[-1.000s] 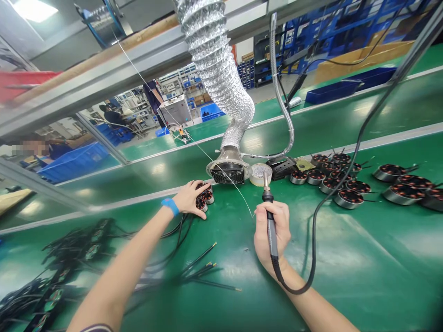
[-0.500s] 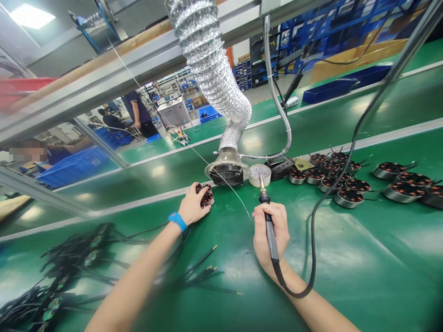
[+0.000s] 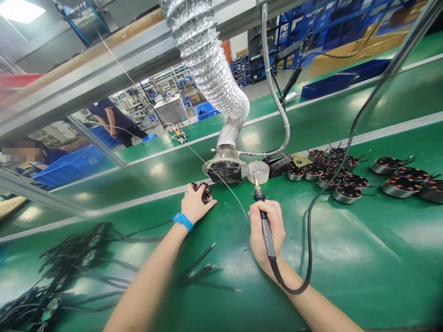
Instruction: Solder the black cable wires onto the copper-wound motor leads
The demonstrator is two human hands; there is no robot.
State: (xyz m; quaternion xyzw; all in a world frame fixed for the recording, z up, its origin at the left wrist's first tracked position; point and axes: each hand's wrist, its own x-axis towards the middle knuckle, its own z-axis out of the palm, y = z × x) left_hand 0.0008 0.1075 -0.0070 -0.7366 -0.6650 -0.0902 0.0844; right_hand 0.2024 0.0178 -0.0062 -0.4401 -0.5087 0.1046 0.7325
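My left hand (image 3: 195,203), with a blue wrist strap (image 3: 183,221), reaches over a small cluster of motor parts (image 3: 206,197) with copper windings. Its fingers lie over them and the thumb sticks out to the side, apart from them. My right hand (image 3: 268,230) is wrapped round the grip of a soldering iron (image 3: 265,228). The iron's tip points into a round, pale tub (image 3: 260,171) holding silvery material; whether it touches that material I cannot tell. A thin solder wire (image 3: 226,185) hangs down from above and ends beside my right fingers.
A fume-extraction fan (image 3: 226,170) on a foil duct (image 3: 221,83) stands behind my hands. Several motors (image 3: 347,193) sit on the right. Black cables with circuit boards (image 3: 90,256) lie at left, stripped wire ends (image 3: 207,267) in front. The iron's cord (image 3: 313,221) loops at right.
My left thumb has spread away from the motor parts. The iron's tip has shifted slightly left over the tub. In the background, a standing person has moved left and leans over.
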